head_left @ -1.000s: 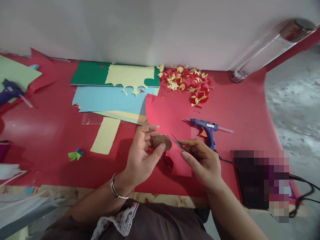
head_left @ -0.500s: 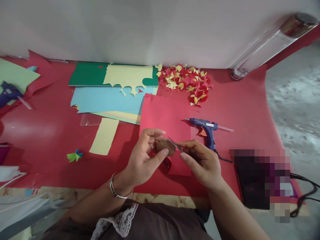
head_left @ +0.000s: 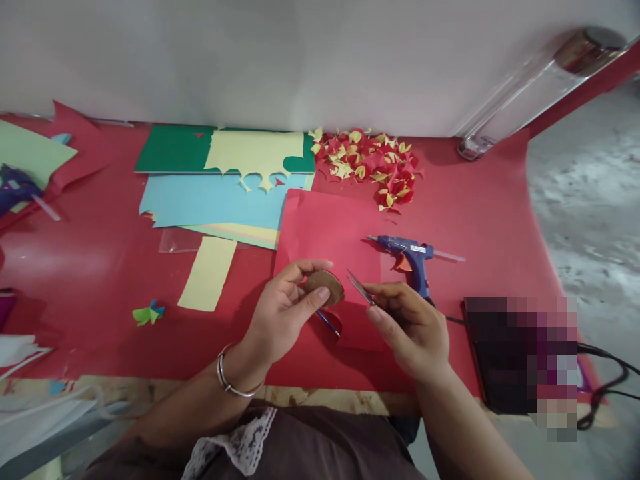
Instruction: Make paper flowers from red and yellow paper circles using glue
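L hand (head_left: 285, 313) pinches cardboard disc (head_left: 324, 287); R hand (head_left: 411, 327) w/ scissors (head_left: 361, 288).

Left wrist: a thin silver bangle (head_left: 235, 382), a double band of metal, plain and shiny.
Left hand (head_left: 283, 313): no ring or glove to be seen.
Right hand (head_left: 413, 327): no ring, glove or wristband to be seen.
Forearms: both uncovered up to the picture's lower edge; no sleeves show.
Garment: dark brown cloth (head_left: 310, 443) across the lap or chest.
Trim: a strip of white lace (head_left: 235, 445), openwork with a scalloped edge, running along the brown cloth.
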A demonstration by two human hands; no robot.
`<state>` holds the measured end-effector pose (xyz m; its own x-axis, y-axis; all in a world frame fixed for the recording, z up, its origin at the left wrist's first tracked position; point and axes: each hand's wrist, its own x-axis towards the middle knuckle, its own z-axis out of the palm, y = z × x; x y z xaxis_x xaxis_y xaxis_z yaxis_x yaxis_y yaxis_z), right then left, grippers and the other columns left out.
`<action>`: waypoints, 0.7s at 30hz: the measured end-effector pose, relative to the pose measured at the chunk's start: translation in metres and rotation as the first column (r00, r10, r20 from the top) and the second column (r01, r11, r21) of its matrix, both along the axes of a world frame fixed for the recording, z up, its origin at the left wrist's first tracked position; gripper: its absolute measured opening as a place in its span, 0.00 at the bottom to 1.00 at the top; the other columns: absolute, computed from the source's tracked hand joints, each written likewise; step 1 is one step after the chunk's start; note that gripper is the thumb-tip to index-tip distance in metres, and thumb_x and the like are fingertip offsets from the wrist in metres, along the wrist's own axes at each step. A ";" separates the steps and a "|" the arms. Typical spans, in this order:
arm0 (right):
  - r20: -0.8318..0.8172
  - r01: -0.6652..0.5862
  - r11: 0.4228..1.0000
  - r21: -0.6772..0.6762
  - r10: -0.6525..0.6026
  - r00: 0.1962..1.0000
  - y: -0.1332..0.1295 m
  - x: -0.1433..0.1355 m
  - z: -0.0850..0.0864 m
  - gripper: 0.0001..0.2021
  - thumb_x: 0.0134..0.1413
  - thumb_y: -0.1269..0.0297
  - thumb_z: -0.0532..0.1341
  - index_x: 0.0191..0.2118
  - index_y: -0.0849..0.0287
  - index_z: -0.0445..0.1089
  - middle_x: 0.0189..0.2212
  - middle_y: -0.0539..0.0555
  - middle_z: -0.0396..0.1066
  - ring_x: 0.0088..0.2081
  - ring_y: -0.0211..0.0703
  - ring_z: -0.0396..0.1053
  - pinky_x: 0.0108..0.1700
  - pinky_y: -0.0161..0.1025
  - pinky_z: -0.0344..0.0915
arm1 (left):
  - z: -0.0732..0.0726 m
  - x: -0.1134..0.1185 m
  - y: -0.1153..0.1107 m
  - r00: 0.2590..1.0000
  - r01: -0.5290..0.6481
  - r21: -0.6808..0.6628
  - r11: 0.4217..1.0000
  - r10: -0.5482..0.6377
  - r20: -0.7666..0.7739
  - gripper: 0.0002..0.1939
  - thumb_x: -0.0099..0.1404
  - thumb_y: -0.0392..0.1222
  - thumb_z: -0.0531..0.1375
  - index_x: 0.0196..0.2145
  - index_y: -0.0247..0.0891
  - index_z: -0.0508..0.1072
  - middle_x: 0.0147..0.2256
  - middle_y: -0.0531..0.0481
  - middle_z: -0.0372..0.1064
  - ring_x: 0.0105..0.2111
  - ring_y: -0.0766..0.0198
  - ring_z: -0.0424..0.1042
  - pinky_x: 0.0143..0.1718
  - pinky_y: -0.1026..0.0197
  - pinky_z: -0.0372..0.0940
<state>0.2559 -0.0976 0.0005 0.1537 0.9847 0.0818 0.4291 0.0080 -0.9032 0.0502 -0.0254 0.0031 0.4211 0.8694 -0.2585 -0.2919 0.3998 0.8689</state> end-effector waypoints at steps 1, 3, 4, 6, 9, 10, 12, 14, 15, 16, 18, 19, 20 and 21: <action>0.005 -0.005 1.000 -0.006 0.005 1.000 -0.002 -0.001 -0.001 0.15 0.66 0.51 0.67 0.48 0.56 0.81 0.26 0.51 0.75 0.25 0.39 0.69 0.27 0.35 0.65 | -0.001 0.001 0.000 1.000 -0.010 -0.023 1.000 0.011 0.016 0.16 0.67 0.43 0.73 0.50 0.39 0.76 0.34 0.50 0.78 0.32 0.64 0.78 0.36 0.62 0.73; 0.020 -0.009 1.000 -0.013 0.009 1.000 -0.005 -0.004 -0.003 0.15 0.67 0.52 0.67 0.49 0.56 0.81 0.28 0.51 0.76 0.27 0.39 0.71 0.29 0.35 0.66 | -0.002 0.003 -0.002 0.996 -0.056 -0.051 0.997 0.059 0.068 0.15 0.66 0.43 0.74 0.46 0.39 0.75 0.36 0.50 0.80 0.36 0.63 0.80 0.41 0.61 0.74; 0.027 -0.009 1.000 -0.009 0.009 1.000 -0.006 -0.005 -0.004 0.14 0.67 0.52 0.67 0.49 0.56 0.81 0.28 0.51 0.75 0.27 0.39 0.70 0.29 0.35 0.66 | -0.002 0.004 -0.003 0.992 -0.075 -0.066 0.995 0.082 0.100 0.15 0.66 0.42 0.74 0.45 0.40 0.74 0.37 0.50 0.80 0.38 0.63 0.80 0.43 0.60 0.74; 0.034 -0.010 1.000 0.011 0.009 0.999 -0.007 -0.008 -0.004 0.13 0.67 0.53 0.67 0.49 0.56 0.81 0.26 0.49 0.74 0.26 0.38 0.69 0.28 0.35 0.65 | -0.003 0.007 -0.005 0.981 -0.084 -0.101 0.991 0.100 0.166 0.16 0.65 0.42 0.75 0.45 0.40 0.73 0.38 0.51 0.81 0.39 0.63 0.81 0.46 0.61 0.74; 0.037 -0.011 0.999 0.039 0.010 0.999 -0.006 -0.011 -0.002 0.13 0.66 0.55 0.67 0.49 0.56 0.81 0.25 0.48 0.73 0.25 0.37 0.68 0.27 0.34 0.64 | -0.002 0.011 -0.010 0.970 -0.073 -0.142 0.987 0.103 0.221 0.15 0.65 0.40 0.74 0.44 0.40 0.73 0.37 0.53 0.80 0.39 0.64 0.80 0.47 0.61 0.72; 0.037 -0.009 0.999 0.043 0.008 0.999 -0.006 -0.012 -0.001 0.13 0.66 0.55 0.67 0.49 0.56 0.81 0.25 0.49 0.73 0.25 0.38 0.68 0.27 0.34 0.64 | -0.001 0.012 -0.011 0.968 -0.074 -0.148 0.986 0.107 0.229 0.15 0.66 0.39 0.73 0.44 0.40 0.73 0.36 0.53 0.80 0.39 0.64 0.80 0.48 0.61 0.72; 0.042 -0.005 0.999 0.052 0.003 0.999 -0.004 -0.013 0.002 0.12 0.66 0.55 0.68 0.48 0.56 0.81 0.26 0.49 0.74 0.25 0.38 0.68 0.27 0.34 0.65 | -0.001 0.014 -0.013 0.964 -0.085 -0.155 0.984 0.121 0.236 0.14 0.66 0.39 0.73 0.44 0.41 0.73 0.36 0.53 0.80 0.39 0.64 0.80 0.48 0.60 0.71; 0.052 -0.006 0.998 0.068 0.002 0.999 -0.004 -0.014 0.004 0.12 0.65 0.56 0.68 0.48 0.56 0.81 0.26 0.49 0.75 0.24 0.37 0.69 0.27 0.34 0.65 | -0.001 0.015 -0.014 0.962 -0.091 -0.164 0.982 0.129 0.242 0.14 0.66 0.38 0.73 0.45 0.41 0.73 0.37 0.53 0.80 0.40 0.64 0.80 0.49 0.60 0.71; 0.061 -0.008 0.997 0.076 0.003 0.998 -0.003 -0.014 0.005 0.11 0.65 0.57 0.68 0.48 0.56 0.81 0.26 0.49 0.76 0.25 0.37 0.70 0.27 0.34 0.66 | -0.002 0.015 -0.015 0.960 -0.092 -0.170 0.981 0.133 0.247 0.14 0.66 0.38 0.73 0.44 0.41 0.73 0.37 0.53 0.80 0.40 0.64 0.80 0.49 0.60 0.71; 0.071 -0.010 0.996 0.085 0.004 0.997 -0.003 -0.015 0.006 0.11 0.65 0.57 0.68 0.47 0.56 0.81 0.26 0.49 0.76 0.25 0.37 0.71 0.28 0.33 0.67 | -0.002 0.016 -0.015 0.957 -0.094 -0.176 0.980 0.137 0.254 0.14 0.65 0.37 0.73 0.44 0.41 0.73 0.37 0.53 0.80 0.40 0.64 0.80 0.49 0.60 0.72; 0.092 -0.020 0.995 0.097 0.011 0.996 -0.003 -0.015 0.006 0.10 0.66 0.59 0.68 0.47 0.56 0.81 0.26 0.49 0.77 0.25 0.37 0.72 0.28 0.33 0.68 | -0.002 0.017 -0.016 0.950 -0.099 -0.187 0.977 0.149 0.275 0.13 0.65 0.36 0.73 0.44 0.41 0.74 0.37 0.54 0.81 0.40 0.65 0.81 0.49 0.61 0.72; 0.102 -0.023 0.994 0.106 0.012 0.995 -0.003 -0.015 0.006 0.10 0.66 0.59 0.67 0.48 0.56 0.81 0.26 0.49 0.77 0.24 0.37 0.72 0.28 0.32 0.68 | -0.002 0.017 -0.016 0.945 -0.102 -0.192 0.976 0.155 0.287 0.13 0.65 0.36 0.73 0.43 0.40 0.75 0.37 0.54 0.81 0.40 0.66 0.81 0.48 0.62 0.72; 0.114 -0.027 0.993 0.114 0.014 0.993 -0.003 -0.014 0.006 0.10 0.66 0.59 0.67 0.48 0.56 0.81 0.26 0.49 0.77 0.24 0.37 0.72 0.27 0.32 0.68 | -0.001 0.018 -0.016 0.941 -0.105 -0.200 0.974 0.162 0.298 0.13 0.65 0.35 0.74 0.43 0.40 0.75 0.37 0.55 0.81 0.40 0.67 0.81 0.48 0.62 0.73; 0.127 -0.032 0.992 0.123 0.016 0.992 -0.003 -0.014 0.006 0.09 0.67 0.59 0.67 0.48 0.56 0.80 0.26 0.48 0.77 0.24 0.36 0.72 0.27 0.32 0.68 | -0.001 0.018 -0.016 0.937 -0.107 -0.210 0.972 0.169 0.306 0.13 0.65 0.35 0.74 0.43 0.40 0.75 0.36 0.56 0.81 0.39 0.67 0.81 0.48 0.63 0.73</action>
<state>0.2415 -0.1001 0.0066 0.1109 0.9689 0.2212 0.5373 0.1288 -0.8335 0.0685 -0.0413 0.0024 0.3878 0.8736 -0.2939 -0.6055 0.4819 0.6334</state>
